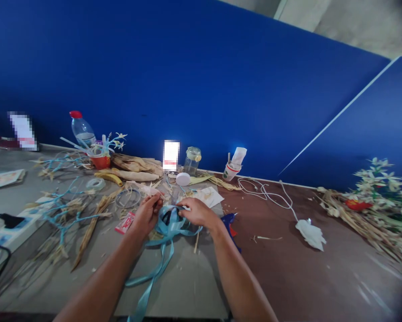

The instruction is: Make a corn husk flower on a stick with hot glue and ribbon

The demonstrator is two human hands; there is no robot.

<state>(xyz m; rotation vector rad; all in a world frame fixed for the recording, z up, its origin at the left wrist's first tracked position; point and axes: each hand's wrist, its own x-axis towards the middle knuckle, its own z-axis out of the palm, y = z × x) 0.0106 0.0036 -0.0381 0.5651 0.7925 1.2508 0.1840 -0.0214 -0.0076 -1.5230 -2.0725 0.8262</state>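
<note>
At the far left a lit screen (23, 130) stood near the blue wall (174, 71), and closer in lay a power strip (9, 238) with a black plug (12, 220) on it. Blue-stemmed sprigs (62, 229) spread beside it. A bottle (82, 129) stood behind a red pot (100, 162), tape (95, 184) lay in front, and dry husks (137, 164) stretched off rightward. A red packet (124, 222) lay just beside the left hand (150, 212), whose fingertips were pinched together; I couldn't tell what they had hold of. The pale blue ribbon (170, 230) lay bunched between the two hands, its tails trailing toward the near edge of the table (197, 281). The right hand (194, 211) was half curled, fingertips at the upper loops, though whether it gripped them I couldn't tell. A jar (192, 162) stood behind. Past that arm lay a glue gun (228, 221), with a cup (232, 171) farther back, then a crumpled tissue (311, 235), and at the far right pale flowers (380, 185) by dry stalks (358, 221)
</note>
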